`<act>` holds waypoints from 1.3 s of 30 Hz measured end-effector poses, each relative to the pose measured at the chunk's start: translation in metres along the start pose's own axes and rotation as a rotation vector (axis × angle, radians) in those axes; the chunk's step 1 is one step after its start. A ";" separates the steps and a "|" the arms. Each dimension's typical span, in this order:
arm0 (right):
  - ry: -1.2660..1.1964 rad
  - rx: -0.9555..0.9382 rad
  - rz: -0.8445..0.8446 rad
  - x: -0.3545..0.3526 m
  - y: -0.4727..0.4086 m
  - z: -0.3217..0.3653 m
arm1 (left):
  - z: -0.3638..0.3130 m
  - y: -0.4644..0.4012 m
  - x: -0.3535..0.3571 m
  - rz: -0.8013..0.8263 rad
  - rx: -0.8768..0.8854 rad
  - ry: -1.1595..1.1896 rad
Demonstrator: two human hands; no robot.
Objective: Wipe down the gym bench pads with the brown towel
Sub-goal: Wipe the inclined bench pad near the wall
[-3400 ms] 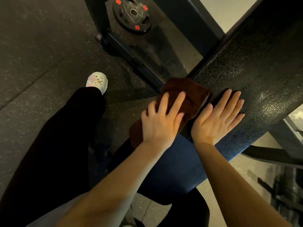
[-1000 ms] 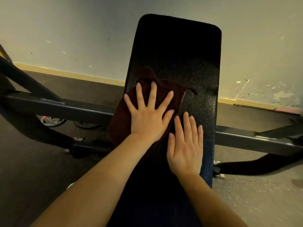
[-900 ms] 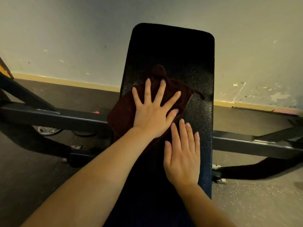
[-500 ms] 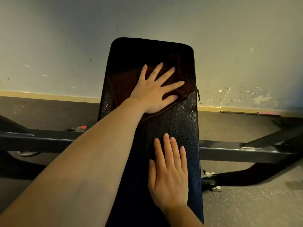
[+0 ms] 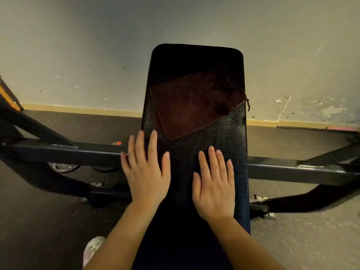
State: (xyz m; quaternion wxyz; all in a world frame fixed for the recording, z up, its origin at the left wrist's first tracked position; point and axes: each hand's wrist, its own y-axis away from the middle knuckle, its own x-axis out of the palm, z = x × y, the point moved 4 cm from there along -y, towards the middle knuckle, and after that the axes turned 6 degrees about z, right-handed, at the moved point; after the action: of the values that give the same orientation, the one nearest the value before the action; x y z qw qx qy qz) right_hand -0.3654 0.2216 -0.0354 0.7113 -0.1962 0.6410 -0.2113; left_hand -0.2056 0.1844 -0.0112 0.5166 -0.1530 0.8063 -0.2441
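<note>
The brown towel [image 5: 196, 106] lies loose on the bench pad [image 5: 194, 59] towards its far end, long axis slanting left-right; both hands flat, holding nothing: left hand [image 5: 147, 172] nearer, right hand [image 5: 214, 188] just behind.

I see both my forearms rising from the six o'clock edge, the left one leaning toward one o'clock, the right toward eleven. My left hand [image 5: 146, 172] lies palm down, fingers straight and a little spread, pointing to twelve o'clock, the thumb out toward three. My right hand [image 5: 214, 190] lies flat at its three o'clock, just beside it, fingers close together and straight, the thumb toward nine. Neither of my hands grips anything.
</note>
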 end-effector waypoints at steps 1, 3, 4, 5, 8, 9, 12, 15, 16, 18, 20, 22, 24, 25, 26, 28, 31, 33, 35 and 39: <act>0.002 0.001 -0.002 0.000 0.000 0.000 | 0.006 0.020 0.008 0.083 -0.003 -0.049; 0.007 0.003 0.012 0.001 0.001 0.000 | 0.012 0.038 0.020 0.189 0.033 -0.119; 0.012 0.004 0.014 0.001 0.001 0.000 | 0.012 0.038 0.023 0.198 0.037 -0.126; 0.017 0.001 0.013 0.001 0.002 0.000 | 0.012 0.037 0.022 0.188 0.030 -0.126; 0.018 -0.005 0.015 0.000 0.002 0.000 | 0.011 0.038 0.020 0.155 0.057 -0.122; 0.020 -0.003 0.018 0.001 0.001 0.000 | 0.009 0.038 0.020 0.154 0.114 -0.130; 0.024 0.002 0.034 0.002 -0.001 0.000 | 0.002 0.039 0.022 0.174 0.332 -0.155; 0.030 0.011 0.043 0.003 0.000 0.000 | 0.002 0.037 0.024 0.177 0.340 -0.151; 0.029 0.008 0.049 0.003 0.000 0.000 | 0.003 0.038 0.023 0.188 0.329 -0.147; 0.017 -0.006 0.061 0.002 0.001 -0.001 | 0.002 0.040 0.022 0.203 0.321 -0.130; -0.049 -0.005 0.043 -0.002 0.003 -0.002 | 0.002 0.042 0.023 0.209 0.316 -0.122; -0.136 -0.027 0.030 -0.013 -0.007 0.001 | 0.003 0.041 0.021 0.224 0.319 -0.117; -0.109 -0.074 0.047 -0.026 -0.047 0.008 | 0.002 0.038 0.021 0.208 0.317 -0.118; -0.069 -0.088 0.082 -0.030 -0.075 0.012 | 0.002 0.038 0.022 0.202 0.318 -0.126; -0.029 -0.088 0.141 -0.031 -0.106 0.018 | 0.002 0.040 0.022 0.202 0.320 -0.125; 0.070 -0.057 0.276 -0.021 -0.165 0.027 | 0.002 0.039 0.022 0.189 0.324 -0.108; 0.146 -0.055 0.336 -0.002 -0.218 0.037 | 0.003 0.038 0.024 0.181 0.316 -0.099; 0.132 -0.073 0.348 -0.001 -0.250 0.037 | 0.004 0.038 0.024 0.169 0.313 -0.095; 0.124 -0.065 0.390 -0.006 -0.278 0.032 | 0.004 0.039 0.024 0.162 0.324 -0.088; 0.134 -0.004 0.337 -0.004 -0.286 0.031 | 0.004 0.039 0.025 0.155 0.330 -0.080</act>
State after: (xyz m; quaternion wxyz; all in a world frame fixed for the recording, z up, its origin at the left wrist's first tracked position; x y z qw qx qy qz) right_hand -0.3489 -0.0137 0.1285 0.6919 -0.0732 0.7113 -0.1005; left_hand -0.2124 0.2032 -0.0530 0.5836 -0.0131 0.7434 -0.3264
